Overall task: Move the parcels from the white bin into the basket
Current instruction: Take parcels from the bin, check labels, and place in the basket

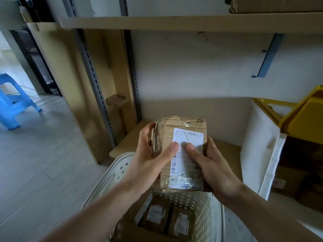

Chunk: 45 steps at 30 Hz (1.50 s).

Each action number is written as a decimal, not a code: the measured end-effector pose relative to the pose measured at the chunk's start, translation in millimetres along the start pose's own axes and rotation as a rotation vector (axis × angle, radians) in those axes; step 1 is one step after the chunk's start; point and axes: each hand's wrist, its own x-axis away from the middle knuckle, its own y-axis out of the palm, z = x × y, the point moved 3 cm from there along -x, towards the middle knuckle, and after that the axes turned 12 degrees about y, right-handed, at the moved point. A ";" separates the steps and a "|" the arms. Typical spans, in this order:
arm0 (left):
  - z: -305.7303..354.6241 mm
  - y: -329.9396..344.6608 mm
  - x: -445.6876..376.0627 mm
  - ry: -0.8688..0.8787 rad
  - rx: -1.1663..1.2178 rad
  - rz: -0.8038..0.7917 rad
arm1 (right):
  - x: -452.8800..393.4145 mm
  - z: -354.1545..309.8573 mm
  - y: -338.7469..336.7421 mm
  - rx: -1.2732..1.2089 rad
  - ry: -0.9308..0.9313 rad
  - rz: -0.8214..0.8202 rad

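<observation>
A taped brown cardboard parcel (183, 135) with a white shipping label is held up in front of me, above the basket. My left hand (152, 158) grips its left side, thumb lying on the label. My right hand (208, 163) grips its right side, thumb also on the label. Below them stands the cream perforated basket (201, 212); two labelled brown parcels (167, 219) lie side by side at its bottom. At the right stands the white bin (258, 142), holding brown parcels (297, 159) in its dark inside.
A yellow crate (304, 116) sits on the white bin's far edge. The bin stands on a low wooden shelf (129, 138) of a rack; another shelf (174, 23) runs overhead. A blue plastic stool (14, 102) stands on the floor at the left.
</observation>
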 end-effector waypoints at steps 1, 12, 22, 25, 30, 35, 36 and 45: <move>0.3 1.0 -1.1 0.017 -0.042 -0.008 | 1.1 0.4 0.2 0.009 -0.009 -0.013; -3.4 0.4 -7.9 -0.060 0.358 0.250 | 3.6 -7.7 -19.2 -0.070 0.021 -0.026; -0.8 9.0 -12.0 -0.051 0.418 0.407 | 9.0 -6.0 -15.6 -0.220 0.089 -0.088; -0.9 7.3 -11.0 -0.089 0.409 0.407 | 12.3 -5.0 -16.2 -0.198 0.096 -0.062; -0.3 -3.2 -10.1 -0.128 0.212 0.374 | 8.2 -8.2 -33.5 -0.263 0.041 0.135; -3.6 4.3 -5.1 -0.134 0.113 0.181 | 15.9 -15.4 -39.9 -0.277 0.021 0.145; -3.8 6.3 -4.5 -0.133 0.111 0.145 | 16.6 -15.8 -40.5 -0.252 0.015 0.147; -6.2 5.3 -1.6 -0.175 0.207 0.212 | 12.6 -15.5 -49.2 -0.281 -0.056 0.198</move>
